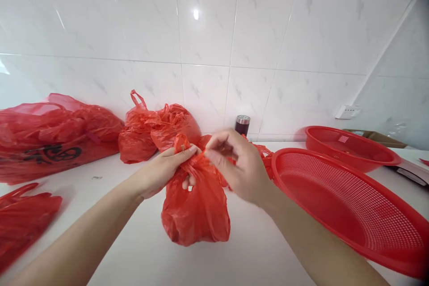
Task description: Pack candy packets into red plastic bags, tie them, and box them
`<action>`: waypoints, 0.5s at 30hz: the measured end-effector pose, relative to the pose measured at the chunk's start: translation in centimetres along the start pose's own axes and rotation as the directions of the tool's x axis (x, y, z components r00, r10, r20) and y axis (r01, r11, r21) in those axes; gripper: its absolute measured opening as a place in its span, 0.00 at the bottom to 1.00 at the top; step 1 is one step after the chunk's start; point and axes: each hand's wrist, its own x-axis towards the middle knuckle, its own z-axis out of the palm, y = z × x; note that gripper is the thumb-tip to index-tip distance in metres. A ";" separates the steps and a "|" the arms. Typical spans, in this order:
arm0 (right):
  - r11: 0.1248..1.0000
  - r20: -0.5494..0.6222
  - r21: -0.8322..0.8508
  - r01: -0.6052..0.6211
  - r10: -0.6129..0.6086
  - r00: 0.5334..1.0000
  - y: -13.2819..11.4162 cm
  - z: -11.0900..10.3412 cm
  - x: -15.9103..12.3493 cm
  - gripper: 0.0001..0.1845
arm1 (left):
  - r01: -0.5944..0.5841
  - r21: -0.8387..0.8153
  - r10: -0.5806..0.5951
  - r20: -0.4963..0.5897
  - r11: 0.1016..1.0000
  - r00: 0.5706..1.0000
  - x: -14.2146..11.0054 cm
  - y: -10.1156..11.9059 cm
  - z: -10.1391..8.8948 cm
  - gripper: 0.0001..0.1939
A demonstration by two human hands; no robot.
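Observation:
A filled red plastic bag (197, 214) is in front of me at the middle of the white table, its top gathered and twisted. My left hand (170, 165) is closed around the bag's neck, thumb on top, with a loop of plastic standing up beside the thumb. Some left fingertips show below through the folds. On the other side, my right hand (239, 163) has thumb and index finger pinched at the edge of the gathered plastic. The bit between those fingertips is small and mostly hidden.
Other filled red bags stand behind (137, 138) and a large printed bag (60, 138) is at left. Another bag (27, 214) sits near left. A dark lidded cup (242, 125) stands by the wall. Red baskets, one perforated (335, 201) and one behind (351, 147), occupy the right.

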 end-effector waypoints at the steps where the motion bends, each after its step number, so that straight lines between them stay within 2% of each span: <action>1: 0.999 0.038 -0.003 0.044 -0.044 0.998 -0.9 0.2 -0.4 0.02 | -0.040 0.022 0.039 0.047 0.999 0.998 -0.2 0.3 -0.1 0.18; 3: 0.996 0.081 0.007 0.087 -0.087 0.993 -1.7 0.5 -0.9 0.01 | -0.115 0.100 0.104 0.115 0.988 0.988 -0.7 0.9 -0.2 0.14; 4: 0.997 0.055 0.018 0.072 -0.073 0.996 -1.5 0.7 -1.0 0.02 | -0.135 0.160 0.114 0.135 0.978 0.984 -0.9 1.2 -0.2 0.12; 6: 0.997 -0.008 0.064 -0.048 0.048 0.999 0.0 1.2 -0.9 0.09 | -0.133 0.293 0.094 0.145 0.947 0.985 -1.2 1.4 -0.1 0.07; 7: 0.987 0.000 0.090 -0.136 0.137 0.991 1.2 1.5 -0.9 0.12 | -0.125 0.346 0.080 0.139 0.930 0.987 -1.3 1.2 -0.1 0.06; 9: 0.951 0.076 0.131 -0.282 0.274 0.959 3.6 2.2 -0.9 0.16 | -0.118 0.446 0.089 0.084 0.887 0.992 -1.2 0.5 0.2 0.05; 11: 0.909 0.164 0.183 -0.375 0.348 0.923 5.6 2.8 -1.2 0.18 | -0.132 0.595 0.188 -0.032 0.793 0.982 -1.1 -0.7 0.5 0.06; 13: 0.867 0.234 0.260 -0.424 0.370 0.899 6.7 3.2 -1.5 0.18 | -0.160 0.744 0.365 -0.120 0.649 0.923 -0.8 -2.0 0.8 0.07; 15: 0.827 0.314 0.329 -0.456 0.359 0.879 6.9 3.1 -1.7 0.17 | -0.202 0.820 0.521 -0.133 0.536 0.843 -0.7 -3.1 1.1 0.08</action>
